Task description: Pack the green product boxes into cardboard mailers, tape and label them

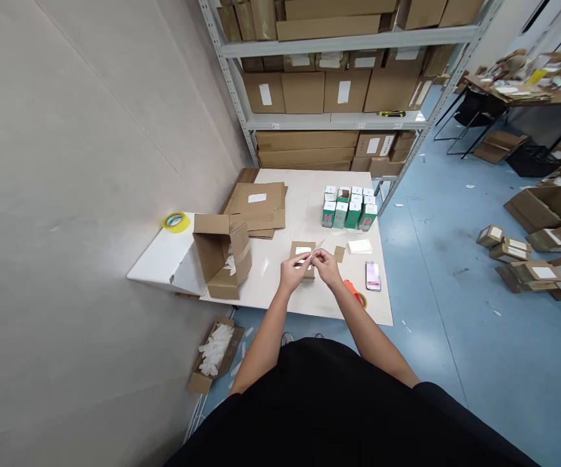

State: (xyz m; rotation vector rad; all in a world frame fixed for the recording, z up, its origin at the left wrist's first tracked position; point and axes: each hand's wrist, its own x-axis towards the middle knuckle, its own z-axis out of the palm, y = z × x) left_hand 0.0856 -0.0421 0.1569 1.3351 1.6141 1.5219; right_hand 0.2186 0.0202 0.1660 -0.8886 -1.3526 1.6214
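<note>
My left hand (293,272) and my right hand (327,268) meet fingertip to fingertip over the worktable. Between their pinched fingers is a thin whitish slip (320,244), too small to make out fully. Below them lies a small cardboard box (296,248) with white labels on top, partly hidden by my left hand. Just right of my fingers are a small brown cardboard piece (339,253) and a stack of white paper slips (360,246). An orange tape dispenser (351,287) sits beside my right forearm, which covers part of it.
Several green-and-white boxes (348,211) stand at the table's back right, with a phone (373,276) near the right edge. An open carton (222,259) stands left, before flattened cardboard (261,206). Yellow tape (176,222) lies on a white surface. Shelving (309,121) rises behind.
</note>
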